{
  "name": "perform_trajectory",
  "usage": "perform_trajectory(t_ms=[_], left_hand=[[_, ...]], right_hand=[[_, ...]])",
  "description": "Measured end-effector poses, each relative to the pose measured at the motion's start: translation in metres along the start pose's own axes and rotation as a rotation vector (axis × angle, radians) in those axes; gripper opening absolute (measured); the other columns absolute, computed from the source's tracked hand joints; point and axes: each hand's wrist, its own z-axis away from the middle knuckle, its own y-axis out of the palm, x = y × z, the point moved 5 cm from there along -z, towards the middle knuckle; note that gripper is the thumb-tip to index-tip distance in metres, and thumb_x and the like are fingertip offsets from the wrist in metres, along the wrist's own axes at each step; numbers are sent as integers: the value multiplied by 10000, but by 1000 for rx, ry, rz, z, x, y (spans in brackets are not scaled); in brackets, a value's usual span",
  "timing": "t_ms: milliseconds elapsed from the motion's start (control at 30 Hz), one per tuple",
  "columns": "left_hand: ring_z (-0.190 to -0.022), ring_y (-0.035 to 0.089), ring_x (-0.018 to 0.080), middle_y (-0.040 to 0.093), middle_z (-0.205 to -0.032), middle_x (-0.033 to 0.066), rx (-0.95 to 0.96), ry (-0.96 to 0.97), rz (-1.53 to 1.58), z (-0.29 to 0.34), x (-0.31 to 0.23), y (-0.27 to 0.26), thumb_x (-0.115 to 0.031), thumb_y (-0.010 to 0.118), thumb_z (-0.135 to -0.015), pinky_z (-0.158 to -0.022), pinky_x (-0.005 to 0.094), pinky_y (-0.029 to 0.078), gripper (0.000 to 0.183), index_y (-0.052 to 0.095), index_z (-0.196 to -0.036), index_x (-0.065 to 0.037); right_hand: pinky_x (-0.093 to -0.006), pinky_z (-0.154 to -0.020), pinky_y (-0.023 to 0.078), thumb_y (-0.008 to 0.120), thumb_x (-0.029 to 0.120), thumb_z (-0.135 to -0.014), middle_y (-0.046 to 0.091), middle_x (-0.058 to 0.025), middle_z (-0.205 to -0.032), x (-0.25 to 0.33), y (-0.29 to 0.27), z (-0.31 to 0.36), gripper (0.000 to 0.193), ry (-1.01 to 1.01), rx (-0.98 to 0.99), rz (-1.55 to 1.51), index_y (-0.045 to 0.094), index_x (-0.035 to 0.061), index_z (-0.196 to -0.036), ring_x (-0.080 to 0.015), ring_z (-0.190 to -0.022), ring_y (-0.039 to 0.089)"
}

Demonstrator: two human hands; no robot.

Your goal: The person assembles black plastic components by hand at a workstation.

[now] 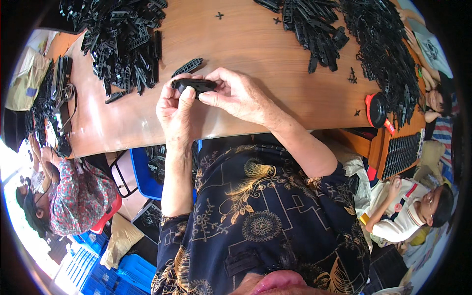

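Note:
Between my two hands, above the near part of the wooden table (236, 110), is a black plastic part (196, 85). My left hand (178, 101) closes on its left end, thumb on top and fingers behind. The right hand (235, 96) pinches the other end between thumb and fingers. Just beyond my hands lies a long black slotted strip (188, 67) on the tabletop. What exact kind of part I hold cannot be made out, since my fingers cover much of it.
Black plastic parts are heaped at the far left (125, 46), with another heap (314, 32) at the far right and a long one (381, 54) along the right. A red-and-black round object (377, 109) sits by the right edge. Other people sit left and right. A blue bin (140, 172) stands below the table.

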Motion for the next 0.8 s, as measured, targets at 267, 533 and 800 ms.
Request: perform_trajectory(t_ms=[267,533,800], left_hand=[[-924,605,142,655,-1004,123,21,-84,8,0,5,7,-50,648,-857,-879,275,456,252,558,-1088,-1],[-673,549,141,577,-788,58,-178,-144,-170,-1,-7,-60,-176,615,-879,-641,274,472,153,563,-919,-38],[-836,614,319,560,-937,115,25,311,-1450,-42,-20,-31,-225,714,-773,-726,385,506,326,607,-1043,-76]], right_hand=[[-325,-677,499,704,229,-824,652,-127,-865,-1,-8,10,282,-50,-88,218,600,25,-989,-248,-768,631],[-394,-736,490,697,316,-784,557,-89,-982,47,-118,25,465,-219,-505,1616,551,92,-1165,-265,-918,572],[-398,-763,508,580,95,-871,578,-96,-1017,28,-159,13,338,-132,-426,1733,533,93,-1206,-277,-893,602]])
